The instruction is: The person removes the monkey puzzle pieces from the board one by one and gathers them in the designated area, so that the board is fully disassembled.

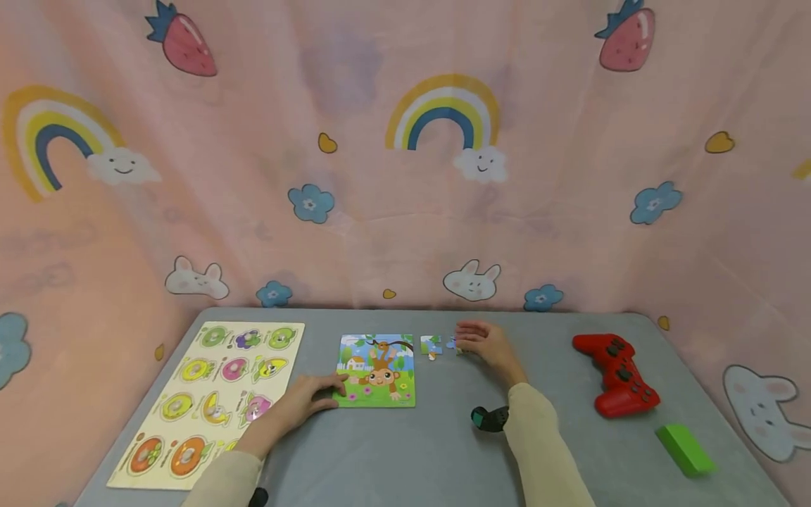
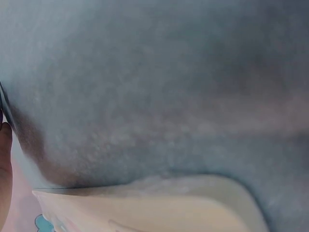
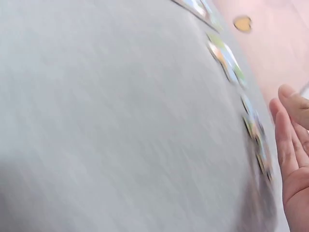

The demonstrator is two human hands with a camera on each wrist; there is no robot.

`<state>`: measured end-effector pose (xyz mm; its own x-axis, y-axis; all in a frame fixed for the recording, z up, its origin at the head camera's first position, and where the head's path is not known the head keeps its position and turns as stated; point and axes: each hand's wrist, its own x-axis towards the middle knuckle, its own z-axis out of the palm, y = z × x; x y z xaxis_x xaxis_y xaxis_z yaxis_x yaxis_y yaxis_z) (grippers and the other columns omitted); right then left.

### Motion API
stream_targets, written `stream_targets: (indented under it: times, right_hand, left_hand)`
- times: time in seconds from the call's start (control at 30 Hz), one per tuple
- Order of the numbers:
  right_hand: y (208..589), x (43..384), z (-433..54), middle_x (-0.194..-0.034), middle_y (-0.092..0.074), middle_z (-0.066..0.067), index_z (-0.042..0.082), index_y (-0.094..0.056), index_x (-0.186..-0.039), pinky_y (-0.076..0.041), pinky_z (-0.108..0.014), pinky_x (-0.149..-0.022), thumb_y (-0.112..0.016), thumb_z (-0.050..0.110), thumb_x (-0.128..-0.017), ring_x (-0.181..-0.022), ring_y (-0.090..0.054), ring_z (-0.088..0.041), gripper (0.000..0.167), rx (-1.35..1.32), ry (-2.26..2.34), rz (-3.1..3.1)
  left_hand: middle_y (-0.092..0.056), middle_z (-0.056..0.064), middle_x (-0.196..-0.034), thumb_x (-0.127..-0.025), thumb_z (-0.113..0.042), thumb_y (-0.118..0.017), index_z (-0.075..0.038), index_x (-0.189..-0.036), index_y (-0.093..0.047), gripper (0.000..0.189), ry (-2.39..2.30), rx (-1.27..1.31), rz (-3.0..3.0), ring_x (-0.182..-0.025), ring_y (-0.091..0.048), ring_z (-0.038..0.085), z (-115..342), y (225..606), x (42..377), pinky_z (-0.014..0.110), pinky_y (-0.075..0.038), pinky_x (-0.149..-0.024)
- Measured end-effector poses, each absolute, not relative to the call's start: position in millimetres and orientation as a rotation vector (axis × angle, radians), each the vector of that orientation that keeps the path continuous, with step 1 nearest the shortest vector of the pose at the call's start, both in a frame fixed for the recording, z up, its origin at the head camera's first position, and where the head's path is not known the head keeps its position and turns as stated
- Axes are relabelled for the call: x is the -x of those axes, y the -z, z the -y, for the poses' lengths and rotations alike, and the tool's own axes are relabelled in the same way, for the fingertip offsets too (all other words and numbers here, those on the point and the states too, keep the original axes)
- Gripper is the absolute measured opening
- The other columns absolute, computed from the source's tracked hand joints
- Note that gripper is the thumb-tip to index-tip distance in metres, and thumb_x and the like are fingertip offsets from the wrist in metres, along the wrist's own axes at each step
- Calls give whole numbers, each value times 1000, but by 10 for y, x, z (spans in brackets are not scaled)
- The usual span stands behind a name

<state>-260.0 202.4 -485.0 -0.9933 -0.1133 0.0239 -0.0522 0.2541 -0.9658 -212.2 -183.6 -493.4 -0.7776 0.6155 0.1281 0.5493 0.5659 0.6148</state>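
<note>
A small square monkey picture puzzle (image 1: 384, 384) lies in the middle of the grey table. The fingertips and thumb of my left hand (image 1: 315, 396) rest at its lower left edge; the left wrist view catches only a bit of this hand at its left border. To the puzzle's right is a loose jigsaw piece (image 1: 431, 345) with a blue and green print. My right hand (image 1: 484, 343), fingers extended, hovers by more jigsaw pieces (image 1: 451, 343) and partly covers them in the head view. Those pieces (image 3: 252, 123) lie in a row beside the fingers in the right wrist view.
On the left lies a cream fruit puzzle board (image 1: 203, 406), partly under my left forearm. A red game controller (image 1: 617, 375) and a green block (image 1: 686, 449) are on the right of the table (image 1: 437, 458). A patterned pink curtain (image 1: 355, 253) hangs behind.
</note>
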Motion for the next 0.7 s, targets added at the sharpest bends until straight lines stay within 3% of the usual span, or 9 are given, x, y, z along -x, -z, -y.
stream_targets:
  times: [0.27, 0.4, 0.7]
  right_hand:
    - [4937, 2577, -1672, -119, -62, -25, -9, -55, -123, -52, -30, -89, -69, -3, -85, -110, -62, -33, 41, 143, 1994, -2352]
    - [4937, 2579, -1539, -119, -63, -24, -9, -56, -123, -53, -28, -87, -70, -4, -83, -109, -63, -31, 42, 140, 2040, -2300]
    - [4944, 2623, -1238, -119, -60, -29, -12, -56, -120, -52, -30, -89, -68, -10, -82, -112, -60, -37, 40, 288, 2022, -2304]
  left_hand:
    - [-62, 9, -127, -87, -14, -69, -17, -96, -66, 10, -1023, -1026, -2683, -122, -53, 33, 1843, 4946, 2121, 47, -44, -98]
    - [-61, 9, -128, -86, -14, -69, -16, -96, -66, 11, -1034, -1021, -2673, -123, -53, 33, 1834, 4945, 2122, 47, -44, -99]
    - [-62, 9, -128, -86, -14, -69, -18, -96, -65, 11, -1007, -982, -2689, -123, -52, 35, 1840, 4926, 2098, 51, -42, -99]
